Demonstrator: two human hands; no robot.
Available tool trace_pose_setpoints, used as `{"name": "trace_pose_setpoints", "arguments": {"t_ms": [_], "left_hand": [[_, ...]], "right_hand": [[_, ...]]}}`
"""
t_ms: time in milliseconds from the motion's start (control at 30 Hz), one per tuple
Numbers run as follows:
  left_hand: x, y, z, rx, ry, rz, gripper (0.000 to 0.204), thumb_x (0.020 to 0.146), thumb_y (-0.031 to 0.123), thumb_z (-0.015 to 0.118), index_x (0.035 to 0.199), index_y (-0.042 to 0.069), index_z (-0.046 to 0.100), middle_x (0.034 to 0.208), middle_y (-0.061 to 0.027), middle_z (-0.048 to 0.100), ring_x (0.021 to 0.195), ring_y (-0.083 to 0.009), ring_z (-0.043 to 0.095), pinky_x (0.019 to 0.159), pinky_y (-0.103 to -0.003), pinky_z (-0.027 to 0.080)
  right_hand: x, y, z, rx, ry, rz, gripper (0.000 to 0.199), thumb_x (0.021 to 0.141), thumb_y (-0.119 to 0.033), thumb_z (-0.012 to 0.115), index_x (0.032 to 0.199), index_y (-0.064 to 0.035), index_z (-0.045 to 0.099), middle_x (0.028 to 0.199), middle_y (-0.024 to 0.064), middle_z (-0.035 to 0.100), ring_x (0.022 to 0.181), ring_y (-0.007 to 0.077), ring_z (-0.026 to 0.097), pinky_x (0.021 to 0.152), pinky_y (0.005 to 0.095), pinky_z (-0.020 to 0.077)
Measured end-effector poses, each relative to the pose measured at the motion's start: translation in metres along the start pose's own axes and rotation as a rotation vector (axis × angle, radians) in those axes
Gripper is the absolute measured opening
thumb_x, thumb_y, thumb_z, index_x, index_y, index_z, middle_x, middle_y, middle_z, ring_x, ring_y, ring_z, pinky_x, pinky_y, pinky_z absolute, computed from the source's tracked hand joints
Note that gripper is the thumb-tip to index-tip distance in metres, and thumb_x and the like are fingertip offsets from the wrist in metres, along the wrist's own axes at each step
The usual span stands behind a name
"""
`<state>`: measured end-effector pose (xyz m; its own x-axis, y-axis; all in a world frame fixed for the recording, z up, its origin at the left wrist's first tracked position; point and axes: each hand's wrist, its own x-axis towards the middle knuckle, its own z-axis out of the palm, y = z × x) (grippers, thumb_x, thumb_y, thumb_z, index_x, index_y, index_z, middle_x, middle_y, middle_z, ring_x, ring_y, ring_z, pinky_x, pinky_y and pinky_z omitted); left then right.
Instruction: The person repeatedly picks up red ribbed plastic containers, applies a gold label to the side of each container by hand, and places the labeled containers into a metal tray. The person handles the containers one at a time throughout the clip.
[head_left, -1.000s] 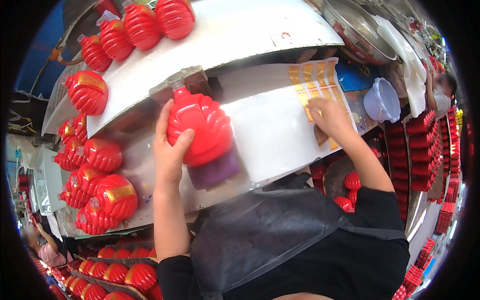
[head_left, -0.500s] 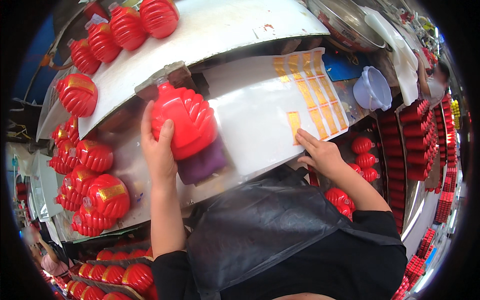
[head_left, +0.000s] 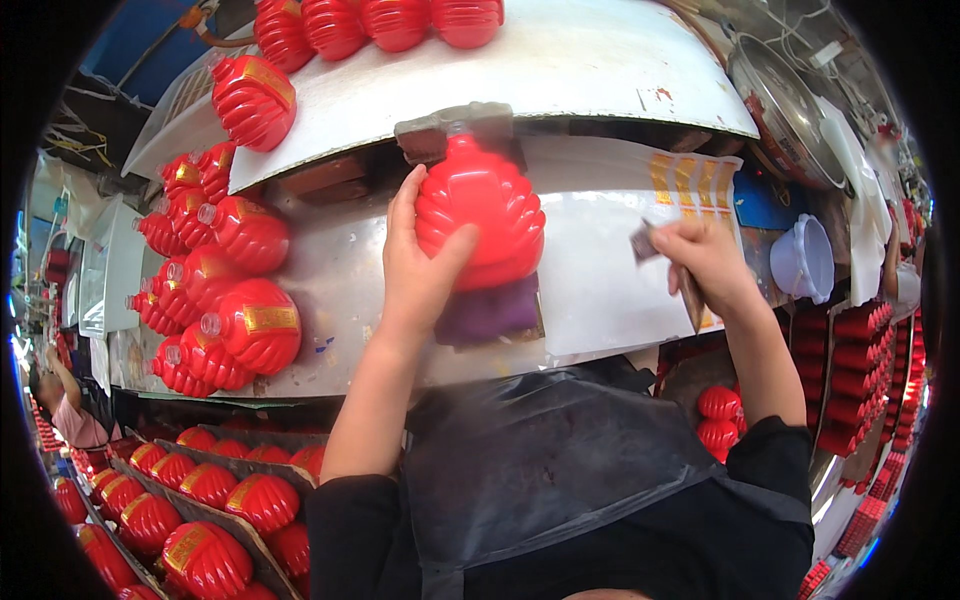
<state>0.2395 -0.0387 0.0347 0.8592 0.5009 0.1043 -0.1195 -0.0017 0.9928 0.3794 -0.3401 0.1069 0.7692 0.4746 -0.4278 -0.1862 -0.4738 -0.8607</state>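
Observation:
A red ribbed plastic bottle (head_left: 480,215) with a clear neck lies on a purple pad (head_left: 490,312), its neck end at a grey block (head_left: 455,125). My left hand (head_left: 425,255) grips its left side, fingers along the edge and thumb over the front. No gold label shows on its upper face. My right hand (head_left: 712,262) is closed above the white sheet, holding a brown stick-like handle (head_left: 690,298). At its fingertips is a small dark grey piece (head_left: 643,243), blurred; I cannot tell whether it joins the handle. Gold labels (head_left: 693,182) line the sheet's right side.
Red bottles (head_left: 255,325) with gold labels cluster on the table's left; several more (head_left: 400,20) stand on the raised white board (head_left: 560,75). A lilac bucket (head_left: 803,260) and metal basin (head_left: 790,110) are at right. Racks of bottles (head_left: 205,555) sit lower left.
My right hand has lifted from the single label on the sheet and now holds the brown handle. That label no longer shows there. My left hand stays on the bottle; the view has shifted.

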Motion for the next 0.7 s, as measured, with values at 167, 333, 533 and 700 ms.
{"name": "trace_pose_setpoints", "arguments": {"t_ms": [167,333,533,700], "left_hand": [[0.010,0.010,-0.006,0.090,-0.024,0.054,0.077,0.095,0.022,0.073,0.159,0.002,0.036,0.153,-0.0170,0.047,0.143,-0.0255,0.045,0.118,-0.040,0.040],[0.029,0.018,-0.005,0.123,0.005,-0.016,0.070,0.091,0.024,0.075,0.151,0.001,0.046,0.137,-0.0170,0.057,0.126,-0.0269,0.057,0.108,-0.039,0.046],[0.035,0.015,-0.002,0.338,0.014,0.067,0.062,0.090,0.029,0.075,0.141,0.001,0.054,0.126,-0.0171,0.063,0.120,-0.0299,0.061,0.105,-0.040,0.048],[0.028,0.013,-0.004,0.332,0.023,0.213,0.053,0.092,0.025,0.069,0.138,0.001,0.059,0.131,-0.0191,0.060,0.123,-0.0335,0.059,0.109,-0.044,0.045]], "right_hand": [[0.022,-0.076,0.067,-0.410,0.055,-0.836,0.017,0.094,-0.013,0.075,0.103,0.0000,0.078,0.079,0.0080,0.075,0.059,0.0143,0.070,0.054,0.0278,0.0544],[0.030,-0.076,0.117,-1.130,0.070,-1.369,0.030,0.078,-0.005,0.073,0.109,-0.0017,0.074,0.105,0.0149,0.077,0.060,0.0168,0.067,0.053,0.0304,0.0534],[0.019,-0.044,0.123,-1.313,0.171,-1.487,0.026,0.079,-0.009,0.073,0.101,0.0037,0.076,0.115,0.0249,0.075,0.053,0.0097,0.057,0.048,0.0232,0.0435],[0.013,-0.050,0.119,-1.032,0.095,-1.371,0.035,0.085,-0.023,0.081,0.109,0.0017,0.075,0.111,0.0222,0.075,0.060,0.0176,0.067,0.050,0.0283,0.0506]]}}
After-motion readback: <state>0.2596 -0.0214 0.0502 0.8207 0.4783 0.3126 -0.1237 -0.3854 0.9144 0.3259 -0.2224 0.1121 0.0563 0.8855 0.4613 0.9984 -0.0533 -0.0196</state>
